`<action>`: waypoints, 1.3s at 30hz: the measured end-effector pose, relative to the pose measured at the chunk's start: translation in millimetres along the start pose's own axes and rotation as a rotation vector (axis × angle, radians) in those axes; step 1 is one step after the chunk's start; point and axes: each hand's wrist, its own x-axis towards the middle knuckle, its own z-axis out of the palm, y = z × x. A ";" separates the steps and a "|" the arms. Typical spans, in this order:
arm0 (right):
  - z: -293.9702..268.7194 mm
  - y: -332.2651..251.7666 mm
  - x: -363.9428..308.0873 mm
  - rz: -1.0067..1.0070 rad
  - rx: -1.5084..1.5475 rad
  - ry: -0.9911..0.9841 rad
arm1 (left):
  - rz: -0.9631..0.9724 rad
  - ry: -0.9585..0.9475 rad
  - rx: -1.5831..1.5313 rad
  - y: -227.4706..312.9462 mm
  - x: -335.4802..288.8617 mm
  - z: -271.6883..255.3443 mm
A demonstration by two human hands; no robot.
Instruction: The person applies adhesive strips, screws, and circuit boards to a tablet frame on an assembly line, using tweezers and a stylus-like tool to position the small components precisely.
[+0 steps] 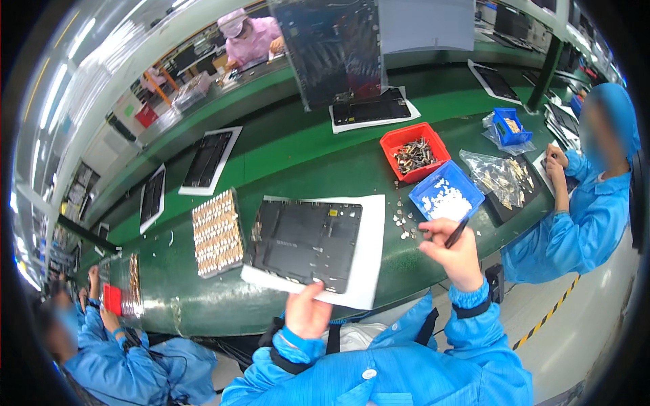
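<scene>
A black tablet housing lies on a white sheet at the bench's near edge. My left hand grips their near edge, its thumb on top and its other fingers partly hidden. To the right, my right hand is closed round a slim black pen-like tool; its tip is hard to make out. This hand hovers beside the blue bin of small white pieces. Loose small parts are scattered left of that bin. A tray of small gold and white parts stands left of the housing.
Behind the blue bin stands a red bin of metal parts. A plastic bag lies to its right. More housings on sheets rest along the green bench. A dark panel hangs ahead. Co-workers sit at right and left.
</scene>
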 end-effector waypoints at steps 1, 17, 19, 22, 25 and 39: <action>3.6 2.3 -6.4 0.003 -0.010 -0.021 | 0.003 0.031 -0.042 -15.2 -8.3 -3.8; 67.5 27.9 -39.1 0.055 0.046 -0.390 | -0.538 -0.356 0.421 17.4 -52.1 -15.5; 82.1 32.7 -49.6 -0.001 0.050 -0.406 | 0.316 -0.438 1.146 29.1 -35.2 5.1; 93.2 28.4 -50.4 0.026 0.027 -0.362 | 0.628 -0.599 1.233 35.2 -11.5 9.1; 99.2 24.4 -40.8 0.021 -0.066 -0.327 | 0.704 -0.652 1.289 43.9 2.0 14.4; 111.2 55.6 38.3 0.067 -0.218 -0.115 | 0.497 -0.567 1.367 37.9 96.0 13.1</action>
